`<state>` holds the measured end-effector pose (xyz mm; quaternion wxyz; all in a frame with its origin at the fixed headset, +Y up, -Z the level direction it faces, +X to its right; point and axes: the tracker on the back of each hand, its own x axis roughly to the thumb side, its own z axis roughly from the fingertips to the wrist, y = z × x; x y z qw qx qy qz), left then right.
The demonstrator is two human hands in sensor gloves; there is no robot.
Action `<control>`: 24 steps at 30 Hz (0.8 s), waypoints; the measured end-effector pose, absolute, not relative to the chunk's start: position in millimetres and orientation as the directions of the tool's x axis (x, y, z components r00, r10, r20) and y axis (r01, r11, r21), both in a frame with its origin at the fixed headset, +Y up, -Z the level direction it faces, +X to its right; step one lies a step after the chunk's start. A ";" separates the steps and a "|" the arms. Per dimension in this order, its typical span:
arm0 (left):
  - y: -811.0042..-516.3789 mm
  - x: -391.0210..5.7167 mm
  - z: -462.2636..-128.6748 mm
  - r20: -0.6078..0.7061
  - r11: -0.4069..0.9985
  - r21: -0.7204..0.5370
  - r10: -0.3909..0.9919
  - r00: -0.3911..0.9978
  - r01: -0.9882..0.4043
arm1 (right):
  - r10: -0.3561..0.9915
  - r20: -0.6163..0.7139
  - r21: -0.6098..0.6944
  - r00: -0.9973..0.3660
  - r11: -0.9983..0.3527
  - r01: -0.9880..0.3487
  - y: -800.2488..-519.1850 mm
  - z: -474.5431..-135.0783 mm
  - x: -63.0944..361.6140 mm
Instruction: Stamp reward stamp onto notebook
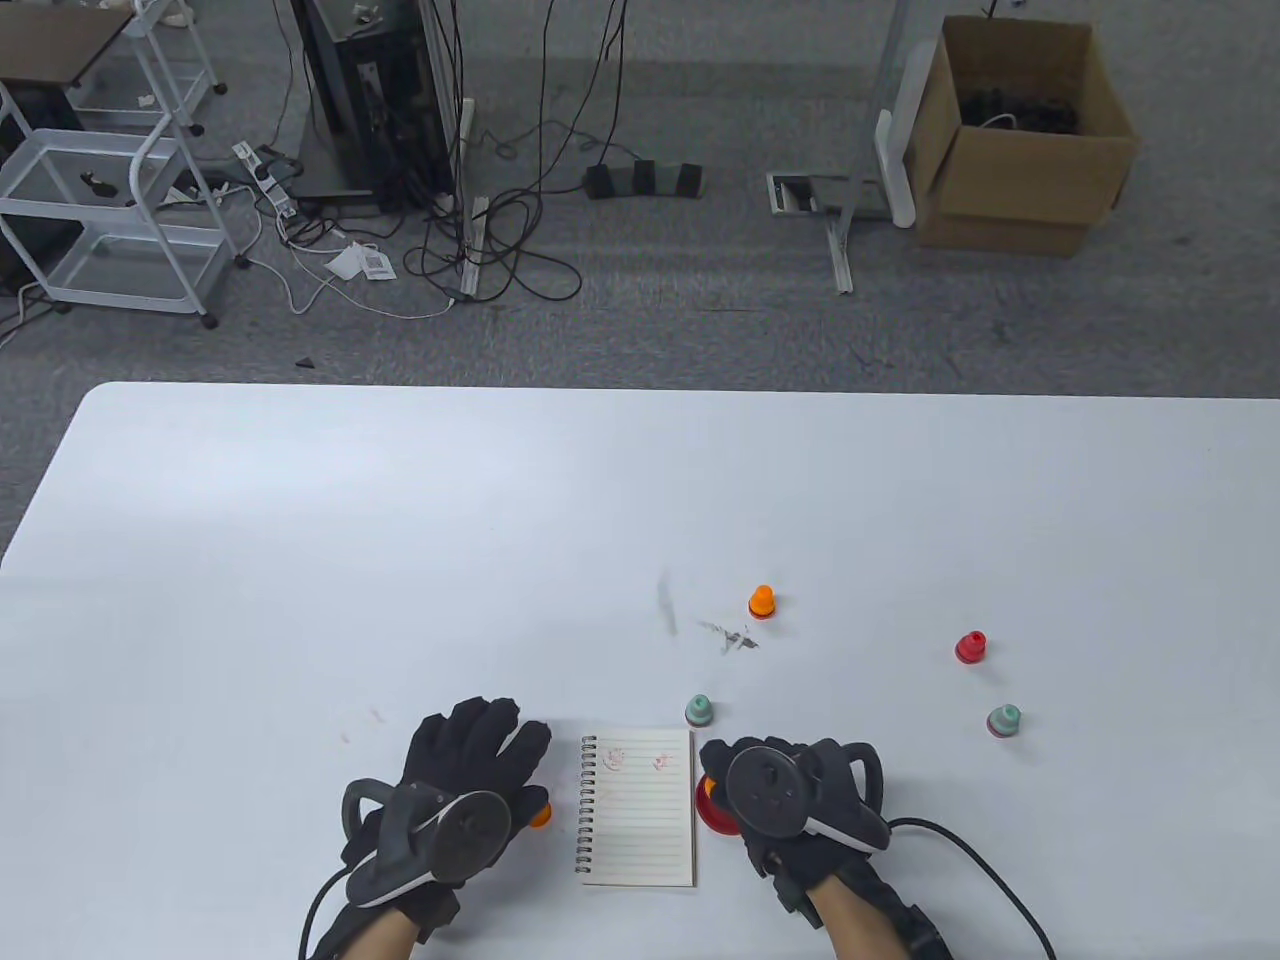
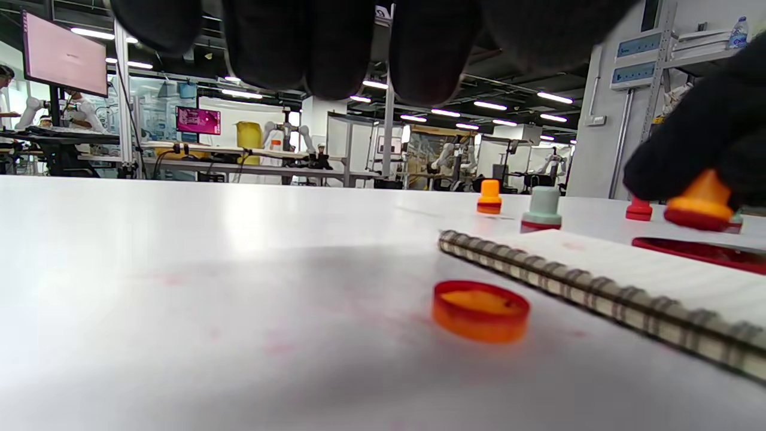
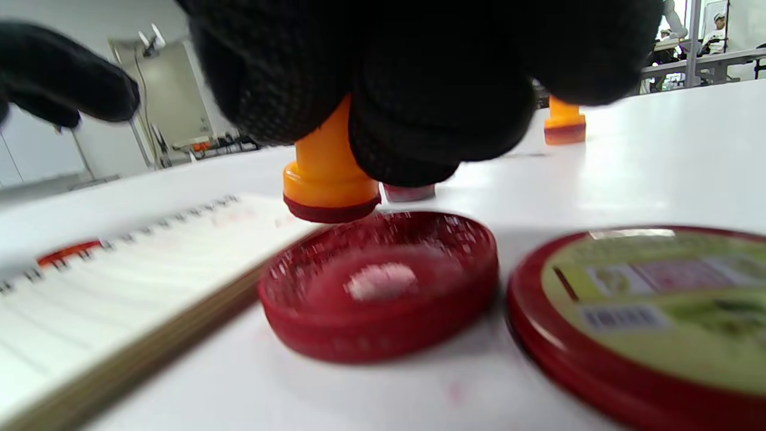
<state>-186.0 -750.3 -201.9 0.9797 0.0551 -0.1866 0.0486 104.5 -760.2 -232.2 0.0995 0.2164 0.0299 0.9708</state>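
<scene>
**Orange stamp held over the ink pad, beside the notebook**

The right hand point(image 3: 419, 78) pinches the orange stamp point(image 3: 326, 176) by its handle, its red base just above the open red ink pad point(image 3: 383, 287), which sits against the right edge of the spiral notebook point(image 1: 640, 810). The pad's lid point(image 3: 646, 311) lies right of the pad. The notebook lies flat on the white surface point(image 1: 400, 560), two faint red marks on its top lines. Left of the notebook, the left hand point(image 1: 470, 770) rests with fingers straight, holding nothing, over a small orange cap point(image 2: 480, 310).

No legible text — labels blurred
</scene>
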 end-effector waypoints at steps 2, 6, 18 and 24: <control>-750.4 -185.9 -201.7 0.371 0.989 0.090 0.074 0.925 -0.115 | 0.170 0.414 0.150 -0.894 -0.982 -0.117 -771.9 -233.6 98.2; -750.4 -184.6 -201.3 0.374 0.990 0.088 0.066 0.925 -0.107 | 0.155 0.387 0.169 -0.909 -0.981 -0.095 -770.3 -235.8 92.9; -751.9 -181.1 -200.9 0.381 0.992 0.076 0.065 0.922 -0.101 | 0.173 0.322 0.301 -0.931 -0.951 -0.072 -769.9 -247.2 89.9; -752.8 -179.8 -200.9 0.382 0.993 0.069 0.059 0.922 -0.092 | 0.198 0.290 0.335 -0.936 -0.938 -0.095 -770.6 -247.9 91.4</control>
